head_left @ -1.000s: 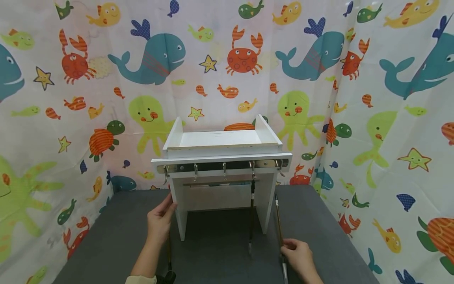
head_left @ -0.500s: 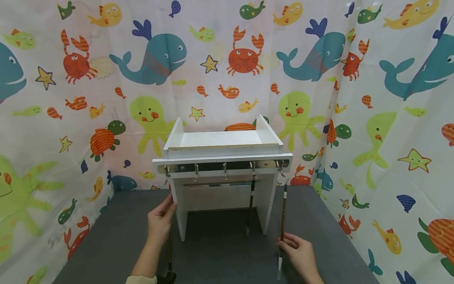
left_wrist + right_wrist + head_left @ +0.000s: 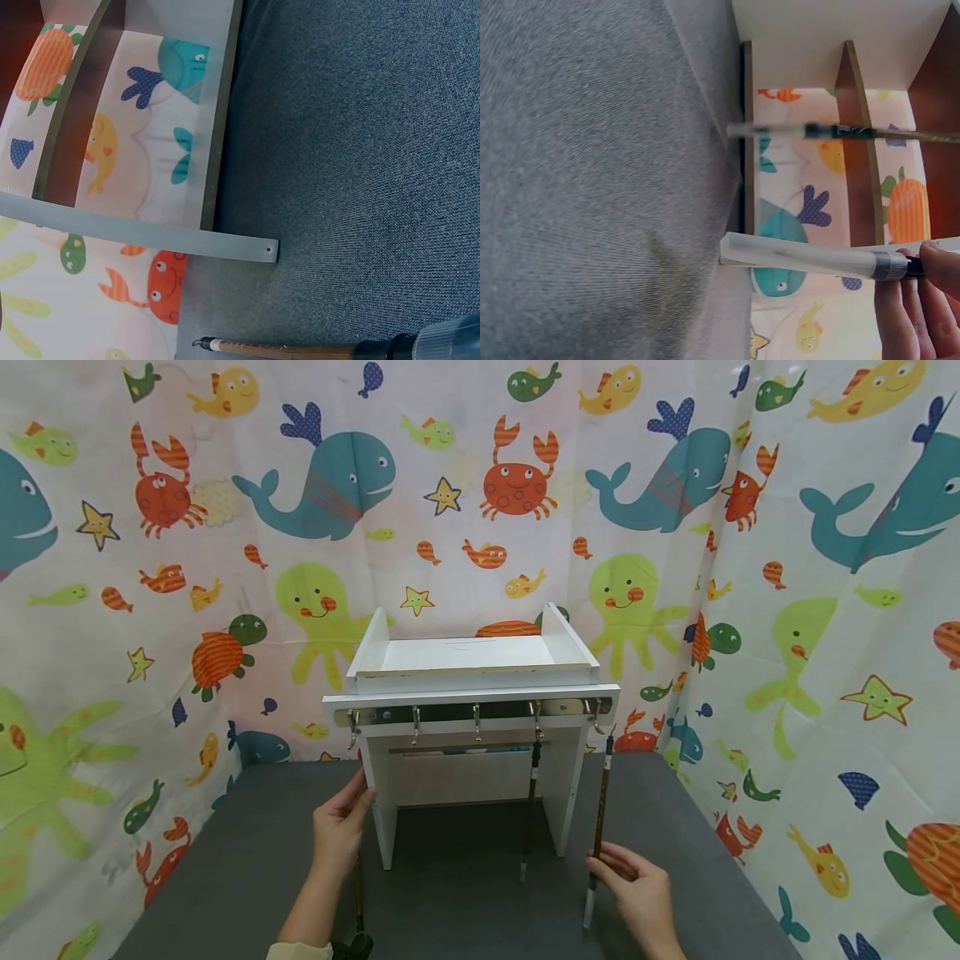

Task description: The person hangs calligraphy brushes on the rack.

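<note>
My right hand (image 3: 637,893) pinches the lower part of a calligraphy brush (image 3: 602,810), loop end up; its clear cap (image 3: 799,255) points down. The loop end stands just right of the rightmost hook (image 3: 595,717) on the white rack (image 3: 472,677); contact with the hook cannot be told. Another calligraphy brush (image 3: 531,802) hangs from the adjacent hook (image 3: 536,718). My left hand (image 3: 341,827) touches the rack's left side panel (image 3: 381,827) with extended fingers. A third calligraphy brush (image 3: 300,351) appears to lie on the table beside the left wrist; the left wrist view hides that hand.
Hooks line a metal strip (image 3: 480,710) along the rack's front; the left ones bear nothing. The rack stands on a dark grey table (image 3: 465,918). A curtain (image 3: 450,560) with sea animals closes in the back and sides.
My right hand has turned its brush more upright and lifted it, bringing the loop end up and rightward beside the rightmost hook. The hanging brush sways. My left hand stays put.
</note>
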A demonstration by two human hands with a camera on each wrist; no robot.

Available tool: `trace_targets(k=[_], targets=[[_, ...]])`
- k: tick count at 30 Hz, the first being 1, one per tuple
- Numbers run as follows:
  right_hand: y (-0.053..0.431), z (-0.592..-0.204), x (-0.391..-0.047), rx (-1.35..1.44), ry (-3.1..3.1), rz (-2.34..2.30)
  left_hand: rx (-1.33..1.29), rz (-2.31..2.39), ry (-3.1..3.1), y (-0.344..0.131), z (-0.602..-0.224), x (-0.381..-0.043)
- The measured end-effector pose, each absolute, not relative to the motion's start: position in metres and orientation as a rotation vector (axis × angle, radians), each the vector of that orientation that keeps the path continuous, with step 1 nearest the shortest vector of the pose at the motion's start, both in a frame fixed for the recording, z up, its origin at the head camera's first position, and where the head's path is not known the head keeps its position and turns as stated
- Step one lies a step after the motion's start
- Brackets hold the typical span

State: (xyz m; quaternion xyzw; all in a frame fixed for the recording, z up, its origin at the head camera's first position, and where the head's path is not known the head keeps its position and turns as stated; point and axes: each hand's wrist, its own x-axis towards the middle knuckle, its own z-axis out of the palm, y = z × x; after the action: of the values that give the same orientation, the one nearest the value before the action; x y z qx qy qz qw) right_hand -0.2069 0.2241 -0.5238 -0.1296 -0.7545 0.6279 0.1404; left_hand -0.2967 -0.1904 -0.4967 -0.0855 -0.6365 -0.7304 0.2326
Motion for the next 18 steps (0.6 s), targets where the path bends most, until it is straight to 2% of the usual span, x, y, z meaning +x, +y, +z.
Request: trace_targets(k=[18], targets=[[0.208,-0.497,-0.187,-0.3,-2.09,1.709,-0.221,-2.004,-1.774,-0.19,-0.496,-0.296]])
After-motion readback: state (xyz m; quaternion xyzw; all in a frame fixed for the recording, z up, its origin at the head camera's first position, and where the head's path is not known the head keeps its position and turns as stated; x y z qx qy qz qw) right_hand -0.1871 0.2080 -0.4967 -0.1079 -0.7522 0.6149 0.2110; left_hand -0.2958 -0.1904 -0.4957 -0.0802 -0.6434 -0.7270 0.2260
